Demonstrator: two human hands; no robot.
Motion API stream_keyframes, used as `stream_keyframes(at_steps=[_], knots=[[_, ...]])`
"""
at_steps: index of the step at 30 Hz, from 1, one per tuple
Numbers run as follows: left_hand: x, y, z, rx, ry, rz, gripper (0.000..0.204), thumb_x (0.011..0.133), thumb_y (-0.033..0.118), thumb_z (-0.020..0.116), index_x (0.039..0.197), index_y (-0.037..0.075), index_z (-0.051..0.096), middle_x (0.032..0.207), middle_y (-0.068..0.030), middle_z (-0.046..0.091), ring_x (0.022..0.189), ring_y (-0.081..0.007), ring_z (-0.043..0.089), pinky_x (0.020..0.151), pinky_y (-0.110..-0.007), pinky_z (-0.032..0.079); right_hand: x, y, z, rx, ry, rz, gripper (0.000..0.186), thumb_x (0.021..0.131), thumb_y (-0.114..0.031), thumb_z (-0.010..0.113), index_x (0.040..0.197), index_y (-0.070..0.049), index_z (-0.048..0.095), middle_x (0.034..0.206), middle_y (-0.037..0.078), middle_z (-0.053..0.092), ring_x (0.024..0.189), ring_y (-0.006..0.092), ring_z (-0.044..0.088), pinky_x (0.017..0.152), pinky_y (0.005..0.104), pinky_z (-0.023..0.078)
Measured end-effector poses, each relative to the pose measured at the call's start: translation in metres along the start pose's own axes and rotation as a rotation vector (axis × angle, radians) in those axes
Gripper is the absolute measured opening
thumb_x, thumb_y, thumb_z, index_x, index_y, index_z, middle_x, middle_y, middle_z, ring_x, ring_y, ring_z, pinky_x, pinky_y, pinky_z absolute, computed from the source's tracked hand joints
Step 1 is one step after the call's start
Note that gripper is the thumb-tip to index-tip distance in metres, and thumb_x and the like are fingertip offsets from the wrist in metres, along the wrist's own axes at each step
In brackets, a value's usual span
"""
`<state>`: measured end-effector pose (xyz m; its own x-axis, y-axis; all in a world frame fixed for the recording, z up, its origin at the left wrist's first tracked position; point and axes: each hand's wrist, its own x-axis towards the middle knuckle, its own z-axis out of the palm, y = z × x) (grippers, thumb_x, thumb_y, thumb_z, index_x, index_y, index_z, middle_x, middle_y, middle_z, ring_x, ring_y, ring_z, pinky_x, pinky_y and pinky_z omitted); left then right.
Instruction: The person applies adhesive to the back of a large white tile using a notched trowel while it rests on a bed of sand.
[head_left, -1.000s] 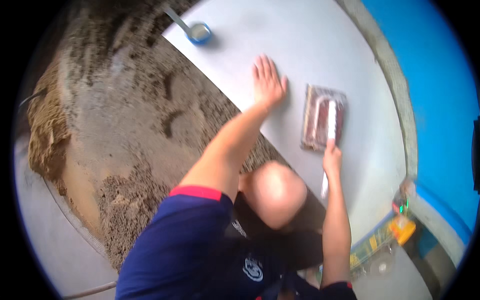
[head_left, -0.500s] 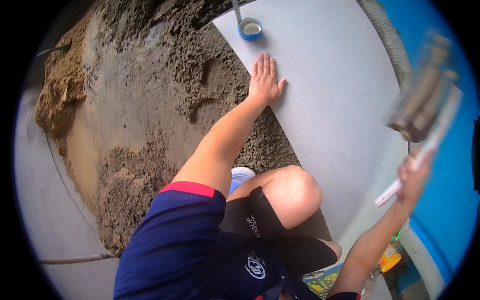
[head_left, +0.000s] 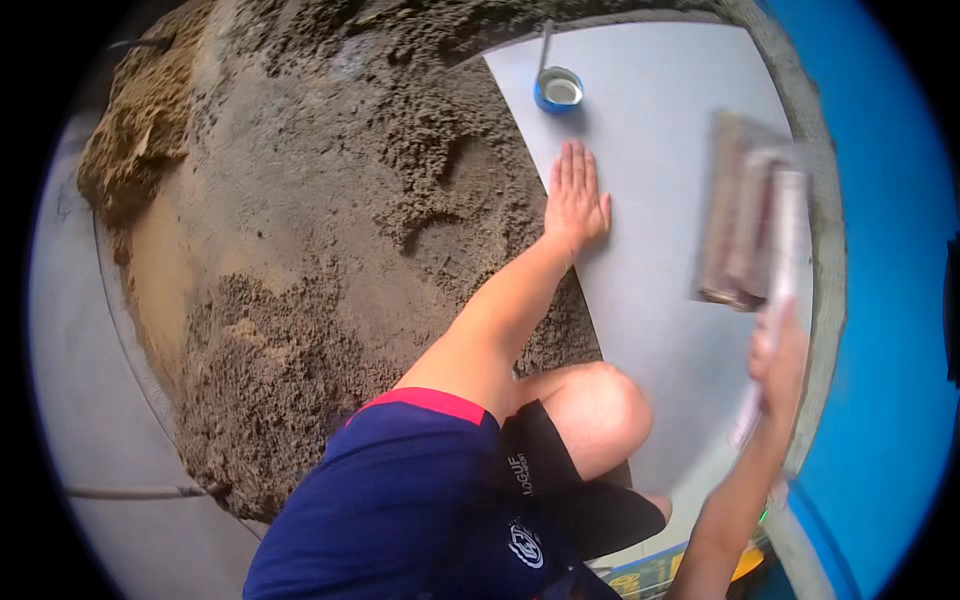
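My left hand (head_left: 575, 195) lies flat with fingers spread on a large pale grey tile (head_left: 660, 130), near its left edge beside the wet sandy mortar bed (head_left: 300, 230). My right hand (head_left: 778, 362) is raised above the tile's right side and grips the handle of a flat brush-like tool (head_left: 745, 225), which is blurred by motion. The tool hangs in the air, apart from the tile.
A small blue round tin with a long handle (head_left: 558, 88) stands on the tile's far end. A blue wall (head_left: 880, 300) runs along the right. My bent knee (head_left: 600, 410) is below the tile. A pale floor strip (head_left: 80, 420) lies left of the mortar.
The right hand has lifted the tool off the tile, swung it out to the right, and now brings it back over the tile. The left hand stays flat on the tile.
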<state>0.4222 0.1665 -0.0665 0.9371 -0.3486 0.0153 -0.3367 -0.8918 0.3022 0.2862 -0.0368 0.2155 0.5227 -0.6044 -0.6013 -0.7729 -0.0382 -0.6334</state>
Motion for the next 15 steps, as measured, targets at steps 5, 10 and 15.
stream_keyframes(at_steps=[5,10,15], knots=[[0.002,0.004,-0.003,-0.063,-0.024,-0.003,0.075,0.094,0.039,0.039,0.147,-0.009,0.018,0.157,-0.0253,0.008,0.147,-0.0369,0.002,0.12,-0.046,0.003,0.017,0.035,-0.047,-0.387,0.421,-0.878,0.035,0.1,-0.039,0.047,0.104,-0.005,0.054,0.072,0.002,0.052,0.052,0.0083,0.048,0.045,0.0217,0.041],[0.007,0.008,-0.007,-0.055,-0.008,0.002,0.073,0.094,0.041,0.035,0.148,-0.007,0.02,0.158,-0.0244,0.009,0.147,-0.0384,0.002,0.119,-0.046,0.003,0.118,0.185,0.046,-0.466,0.262,-0.38,0.053,0.099,-0.044,0.042,0.098,0.005,0.062,0.091,0.018,0.065,0.091,0.0322,0.06,0.086,0.0451,0.046],[0.0,0.004,-0.007,-0.219,0.016,-0.05,0.075,0.09,0.035,0.047,0.146,-0.009,0.025,0.156,-0.0263,0.013,0.147,-0.0375,0.007,0.12,-0.046,0.005,0.134,0.137,0.09,-0.454,0.149,-0.108,0.078,0.098,-0.059,0.034,0.078,0.012,0.062,0.06,0.022,0.057,0.059,0.0353,0.054,0.064,0.0467,0.043]])
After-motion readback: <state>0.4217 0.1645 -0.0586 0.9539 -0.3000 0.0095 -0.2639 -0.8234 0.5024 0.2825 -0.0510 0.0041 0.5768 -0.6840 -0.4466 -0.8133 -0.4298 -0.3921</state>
